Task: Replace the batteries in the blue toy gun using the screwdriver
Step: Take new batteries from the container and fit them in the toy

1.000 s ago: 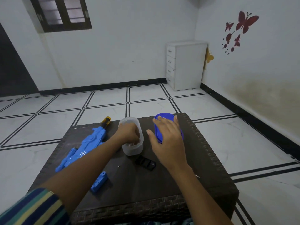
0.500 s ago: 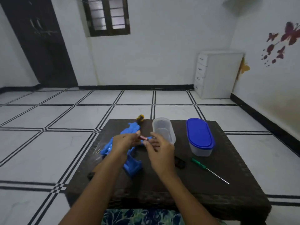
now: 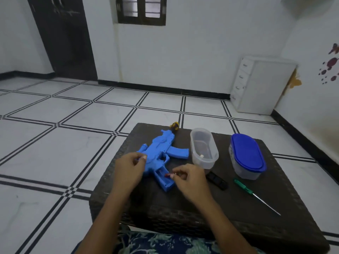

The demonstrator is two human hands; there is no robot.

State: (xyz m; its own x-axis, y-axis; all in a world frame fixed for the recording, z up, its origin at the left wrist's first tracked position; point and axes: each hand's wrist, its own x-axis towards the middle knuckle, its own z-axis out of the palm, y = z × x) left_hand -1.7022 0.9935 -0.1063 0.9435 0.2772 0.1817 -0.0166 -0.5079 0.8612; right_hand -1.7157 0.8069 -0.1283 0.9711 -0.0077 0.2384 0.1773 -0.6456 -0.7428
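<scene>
The blue toy gun [image 3: 161, 154] lies flat on the dark wicker table [image 3: 238, 213], its grip pointing towards me with the battery compartment uncovered. My right hand [image 3: 189, 177] pinches a small battery [image 3: 169, 175] at the edge of that compartment. My left hand [image 3: 129, 168] rests against the gun's rear end, fingers curled and pinching something small that I cannot make out. The green-handled screwdriver [image 3: 255, 196] lies on the table to the right, untouched.
An open clear plastic container [image 3: 204, 148] with a small white item inside stands beside the gun. A blue-lidded container [image 3: 246, 155] stands to its right. A black battery cover [image 3: 217, 180] lies behind my right hand. A white drawer cabinet [image 3: 262, 85] stands at the far wall.
My hands came out of the containers, met over the gun, then parted. The right one now holds the battery down at the grip compartment. The gun lies flat, and the view has shifted left.
</scene>
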